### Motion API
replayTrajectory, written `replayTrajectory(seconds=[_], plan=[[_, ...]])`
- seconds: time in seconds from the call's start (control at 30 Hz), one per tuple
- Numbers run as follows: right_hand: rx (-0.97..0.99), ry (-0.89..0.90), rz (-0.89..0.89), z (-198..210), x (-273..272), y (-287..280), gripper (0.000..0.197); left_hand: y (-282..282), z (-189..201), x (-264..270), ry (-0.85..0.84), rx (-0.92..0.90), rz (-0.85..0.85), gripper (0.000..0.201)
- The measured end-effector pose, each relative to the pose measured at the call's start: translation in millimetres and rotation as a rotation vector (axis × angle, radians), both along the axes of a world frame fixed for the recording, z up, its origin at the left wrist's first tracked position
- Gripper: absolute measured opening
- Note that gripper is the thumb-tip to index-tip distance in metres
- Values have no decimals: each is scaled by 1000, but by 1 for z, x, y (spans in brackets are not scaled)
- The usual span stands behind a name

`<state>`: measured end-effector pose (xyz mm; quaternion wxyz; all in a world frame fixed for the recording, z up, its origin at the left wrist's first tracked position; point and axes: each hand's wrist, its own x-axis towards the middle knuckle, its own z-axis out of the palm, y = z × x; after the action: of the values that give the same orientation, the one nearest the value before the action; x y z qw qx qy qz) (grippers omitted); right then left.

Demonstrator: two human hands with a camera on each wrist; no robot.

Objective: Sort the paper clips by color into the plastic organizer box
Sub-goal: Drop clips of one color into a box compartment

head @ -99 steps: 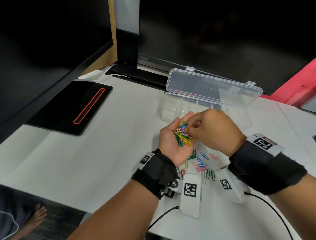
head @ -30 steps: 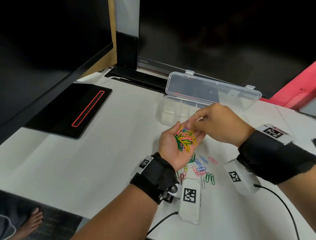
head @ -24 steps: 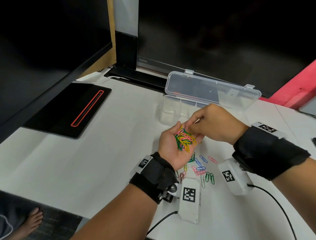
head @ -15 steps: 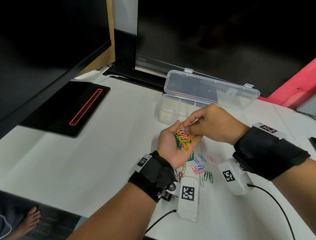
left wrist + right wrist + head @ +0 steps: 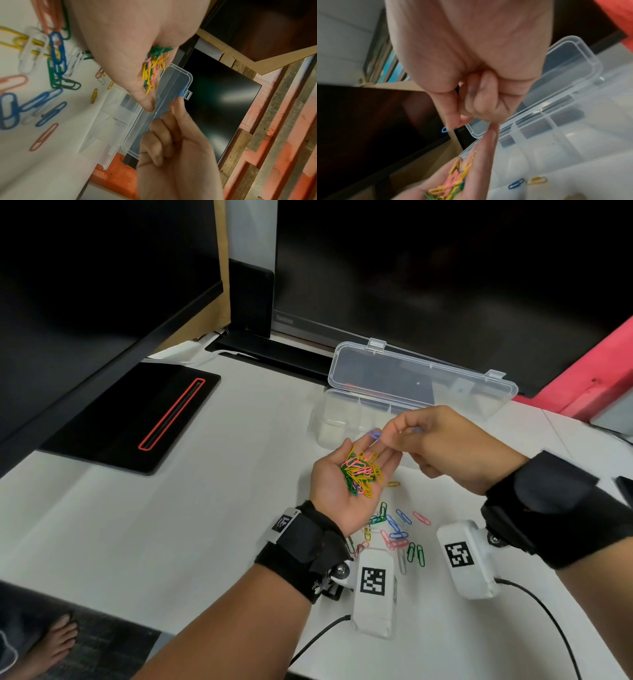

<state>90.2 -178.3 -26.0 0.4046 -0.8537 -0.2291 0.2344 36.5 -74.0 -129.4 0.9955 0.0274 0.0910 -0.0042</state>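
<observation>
Right hand (image 5: 445,446) pinching one blue paper clip (image 5: 374,434) between thumb and fingertip, other fingers curled in, just above the left hand (image 5: 346,484). Left hand lying palm up, fingers loosely cupped, cradling a mixed clip pile (image 5: 359,474). Mid-sort, apparently: picking single colours out. More loose clips (image 5: 397,532) lying on the table (image 5: 171,525). Organizer box (image 5: 346,412) sitting open just beyond. Next, likely carrying blue to one compartment without dropping it.

Yellow, pink and green paper clips (image 5: 359,472), a blue clip (image 5: 374,434), clear organizer box (image 5: 421,381), white tabletop (image 5: 171,525), black pad (image 5: 130,419) outlined in red
</observation>
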Motion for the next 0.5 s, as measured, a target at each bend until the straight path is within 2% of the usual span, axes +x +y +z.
replayTrajectory(seconds=[0.1, 0.17, 0.2, 0.3, 0.37, 0.5], plan=[[366, 372, -147, -3, 2, -10, 21, 4, 0, 0, 15, 24, 47, 45], [589, 648, -211, -6, 3, -16, 15, 6, -1, 1, 14, 16, 53, 45], [672, 732, -225, -9, 3, -19, 10, 7, -1, 1, 12, 11, 52, 45], [822, 814, -267, -19, 4, -24, 4, 6, -1, 1, 8, 13, 49, 45], [891, 849, -280, -24, 5, -25, 7, 6, -1, 1, 10, 24, 48, 45], [962, 871, -330, -22, 10, -22, 4, 7, 0, -1, 9, 36, 38, 46]])
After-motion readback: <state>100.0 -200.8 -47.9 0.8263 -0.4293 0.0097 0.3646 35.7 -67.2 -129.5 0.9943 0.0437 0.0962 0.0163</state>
